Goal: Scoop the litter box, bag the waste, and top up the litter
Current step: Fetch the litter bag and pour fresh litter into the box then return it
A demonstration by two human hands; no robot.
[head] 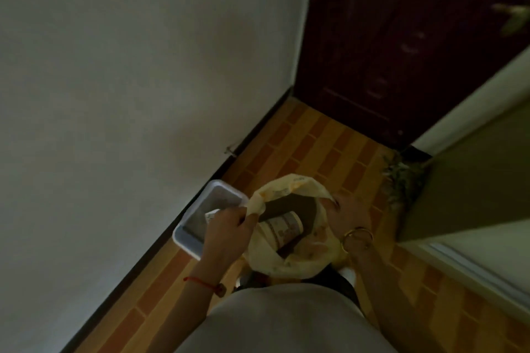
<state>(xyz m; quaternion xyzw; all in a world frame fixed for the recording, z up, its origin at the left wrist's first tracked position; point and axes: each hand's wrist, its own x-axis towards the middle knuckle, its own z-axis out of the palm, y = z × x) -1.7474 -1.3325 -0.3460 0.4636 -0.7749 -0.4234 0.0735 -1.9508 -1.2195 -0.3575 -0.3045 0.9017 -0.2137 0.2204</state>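
A pale yellow plastic bag (289, 261) hangs open in front of me, above the floor. My left hand (229, 228) pinches its left rim and also seems to hold a small pale object. My right hand (348, 216), with a gold bangle on the wrist, grips the right rim. Inside the bag lies a paper cup (282, 228) with a printed pattern, on its side. The white litter box (200, 218) sits on the floor against the wall, just left of the bag and partly hidden by my left hand. Its inside looks grey.
A white wall (129, 94) runs along the left with a dark skirting. A dark door (401, 37) closes the far end. A green cabinet or door panel (473, 180) stands at the right, with a small plant (400, 178) at its foot. Orange brick-pattern tiles (315, 146) cover the floor.
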